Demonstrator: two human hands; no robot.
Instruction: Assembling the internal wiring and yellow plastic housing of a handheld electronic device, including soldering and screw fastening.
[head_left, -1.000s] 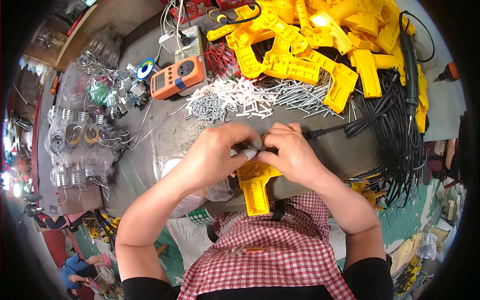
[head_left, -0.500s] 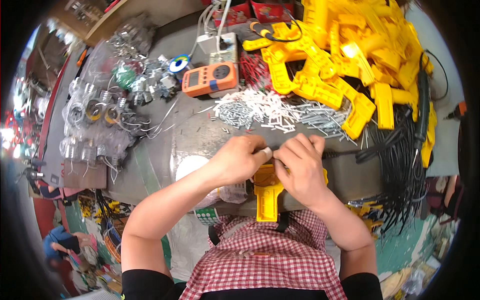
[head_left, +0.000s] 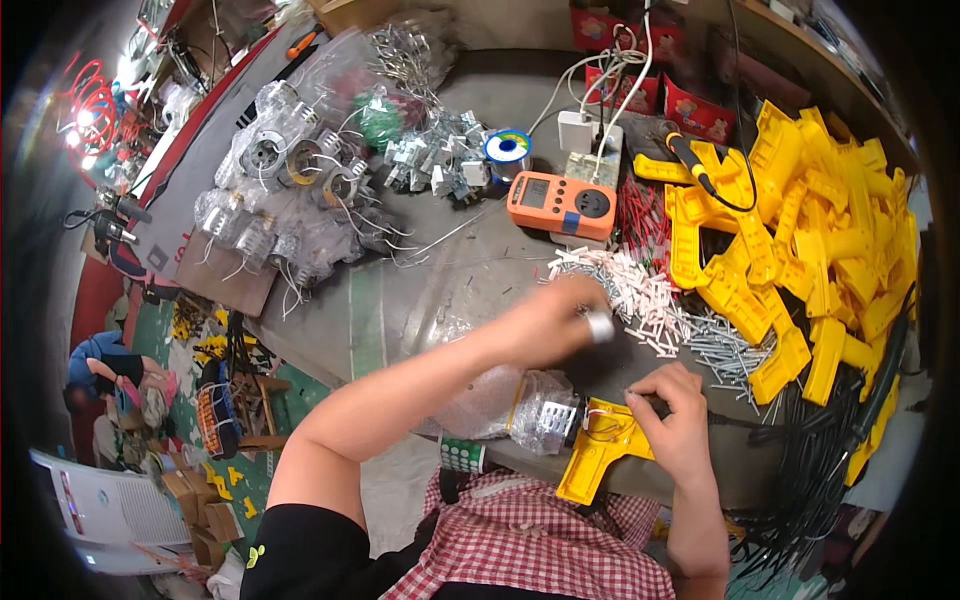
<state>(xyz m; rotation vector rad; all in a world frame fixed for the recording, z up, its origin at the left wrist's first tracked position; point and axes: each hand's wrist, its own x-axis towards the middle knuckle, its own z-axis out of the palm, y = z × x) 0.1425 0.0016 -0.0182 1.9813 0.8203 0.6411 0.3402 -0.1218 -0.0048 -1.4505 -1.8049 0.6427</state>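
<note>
A yellow pistol-shaped plastic housing half (head_left: 588, 468) lies at the table's front edge, its hollow side up with thin wires inside. At its left end sits a plastic-wrapped metal cylindrical part (head_left: 545, 412). My right hand (head_left: 682, 418) is closed at the right end of the housing, thumb and curled fingers over its rim. My left hand (head_left: 565, 322), smeared by motion and with a white wrap on one finger, hovers above the table beside white sleeves (head_left: 650, 305) and small screws. Its fingers are too blurred to read.
Yellow housings (head_left: 840, 230) are heaped at the right, above black cables (head_left: 800, 480). Long screws (head_left: 735, 350) lie before them. An orange meter (head_left: 562, 205), solder spool (head_left: 508, 147) and power strip (head_left: 597, 160) stand at the back. Bagged wired parts (head_left: 290, 190) cover the left.
My hands were together over the housing; the left has come away from it toward the small screws and white sleeves. The view has swung left, and the housing now lies tilted.
</note>
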